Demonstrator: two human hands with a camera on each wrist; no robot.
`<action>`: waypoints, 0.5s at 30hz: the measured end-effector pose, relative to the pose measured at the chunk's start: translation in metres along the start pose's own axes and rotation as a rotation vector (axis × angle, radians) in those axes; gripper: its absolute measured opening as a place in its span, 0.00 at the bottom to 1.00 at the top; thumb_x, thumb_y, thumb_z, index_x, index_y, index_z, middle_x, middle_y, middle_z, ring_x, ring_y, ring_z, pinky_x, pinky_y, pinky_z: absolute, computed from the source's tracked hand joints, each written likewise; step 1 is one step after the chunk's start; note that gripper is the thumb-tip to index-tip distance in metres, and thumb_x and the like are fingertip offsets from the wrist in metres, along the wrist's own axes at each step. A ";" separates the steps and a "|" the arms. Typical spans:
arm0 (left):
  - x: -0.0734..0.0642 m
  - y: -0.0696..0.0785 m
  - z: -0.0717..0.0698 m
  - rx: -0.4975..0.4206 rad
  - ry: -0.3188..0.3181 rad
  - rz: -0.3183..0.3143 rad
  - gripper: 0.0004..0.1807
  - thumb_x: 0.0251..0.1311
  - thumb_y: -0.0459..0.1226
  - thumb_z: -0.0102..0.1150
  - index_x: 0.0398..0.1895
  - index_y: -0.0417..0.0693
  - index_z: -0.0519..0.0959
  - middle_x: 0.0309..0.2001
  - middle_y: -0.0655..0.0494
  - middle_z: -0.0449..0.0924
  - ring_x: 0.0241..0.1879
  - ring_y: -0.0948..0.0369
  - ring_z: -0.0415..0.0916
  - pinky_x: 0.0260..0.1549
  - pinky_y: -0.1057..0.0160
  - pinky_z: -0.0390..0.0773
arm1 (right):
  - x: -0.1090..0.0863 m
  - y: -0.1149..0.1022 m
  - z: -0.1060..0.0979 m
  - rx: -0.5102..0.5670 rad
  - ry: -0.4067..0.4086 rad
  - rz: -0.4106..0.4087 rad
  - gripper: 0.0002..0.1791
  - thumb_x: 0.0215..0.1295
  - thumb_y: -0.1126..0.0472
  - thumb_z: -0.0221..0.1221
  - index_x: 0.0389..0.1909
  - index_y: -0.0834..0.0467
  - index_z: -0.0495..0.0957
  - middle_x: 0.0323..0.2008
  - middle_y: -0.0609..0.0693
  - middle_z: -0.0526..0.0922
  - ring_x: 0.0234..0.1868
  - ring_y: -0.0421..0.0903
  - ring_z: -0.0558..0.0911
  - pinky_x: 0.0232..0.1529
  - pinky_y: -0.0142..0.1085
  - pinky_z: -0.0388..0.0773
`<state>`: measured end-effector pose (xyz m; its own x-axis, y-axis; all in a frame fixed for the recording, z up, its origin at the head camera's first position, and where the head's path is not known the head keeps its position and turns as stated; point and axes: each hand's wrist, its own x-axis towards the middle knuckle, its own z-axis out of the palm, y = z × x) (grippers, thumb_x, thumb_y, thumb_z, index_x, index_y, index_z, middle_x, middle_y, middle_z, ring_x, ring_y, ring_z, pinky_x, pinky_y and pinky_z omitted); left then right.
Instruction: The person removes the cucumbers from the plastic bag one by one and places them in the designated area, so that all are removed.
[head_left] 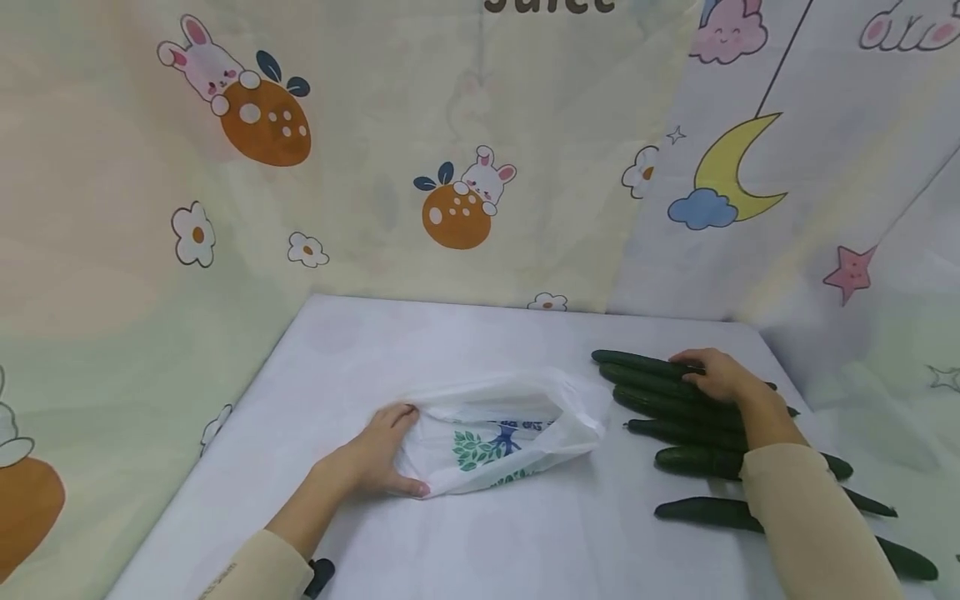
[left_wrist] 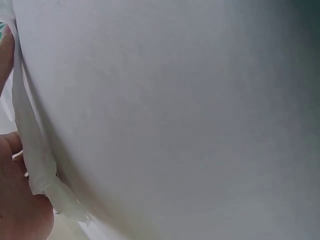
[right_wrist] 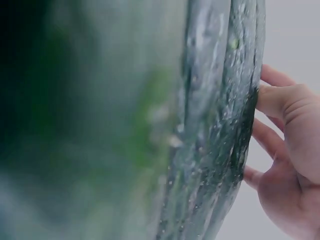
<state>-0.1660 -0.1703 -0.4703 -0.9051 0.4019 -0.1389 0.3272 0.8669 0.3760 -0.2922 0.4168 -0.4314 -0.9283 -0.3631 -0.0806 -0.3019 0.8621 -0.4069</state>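
A white plastic bag (head_left: 480, 492) with a green and blue tree print lies on the white table, its mouth spread apart. My left hand (head_left: 382, 450) holds the bag's left end, thumb and fingers wide apart at its rim. In the left wrist view, a fold of the bag (left_wrist: 35, 145) runs across that hand (left_wrist: 22, 195). My right hand (head_left: 716, 375) grips the farthest cucumber (head_left: 633, 361), which lies at the back of a row. The right wrist view has the thumb and fingers of this hand (right_wrist: 290, 145) against the dark green, bumpy cucumber (right_wrist: 245, 115).
Several more cucumbers (head_left: 663, 406) lie side by side right of the bag, partly under my right forearm. The nearest cucumber (head_left: 705, 511) sits apart from the others. Behind the white table (head_left: 360, 350) hangs a cloth printed with rabbits and a moon (head_left: 731, 167).
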 end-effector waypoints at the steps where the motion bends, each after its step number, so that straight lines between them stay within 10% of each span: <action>1: 0.002 0.001 0.000 -0.001 -0.005 0.008 0.68 0.40 0.68 0.77 0.79 0.40 0.58 0.79 0.46 0.52 0.79 0.45 0.47 0.72 0.43 0.61 | -0.002 0.001 -0.001 -0.009 -0.003 0.008 0.23 0.73 0.69 0.56 0.67 0.69 0.71 0.65 0.75 0.71 0.66 0.77 0.67 0.62 0.70 0.65; 15: 0.013 0.027 -0.043 0.083 0.026 0.029 0.54 0.53 0.54 0.77 0.77 0.38 0.62 0.76 0.40 0.60 0.77 0.40 0.51 0.73 0.39 0.58 | 0.030 -0.079 -0.033 -0.008 -0.018 -0.078 0.34 0.77 0.49 0.56 0.76 0.61 0.61 0.74 0.70 0.60 0.73 0.73 0.60 0.69 0.69 0.57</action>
